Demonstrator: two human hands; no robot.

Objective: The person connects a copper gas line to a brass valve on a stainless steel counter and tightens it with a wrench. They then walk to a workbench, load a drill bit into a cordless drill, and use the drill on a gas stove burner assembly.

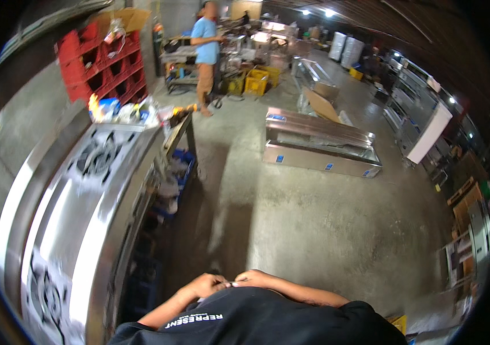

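Note:
My left hand (206, 283) and my right hand (253, 278) meet at the front of my black shirt (256, 316), with their fingers curled and closed. The fingertips come together close to the cloth. Whatever they pinch, if anything, is too small or too hidden to name. To my left, apart from both hands, stands a long stainless steel stove (87, 218). It carries one black burner grate (96, 158) at its far end and another burner (48, 296) at its near end.
Bags and bottles (141, 112) crowd a bench beyond the stove, below red stacked bins (104, 63). A person in a light blue shirt (205, 43) stands farther back near yellow crates (256, 82). A long steel trough-like unit (320, 146) lies on the concrete floor (337, 230).

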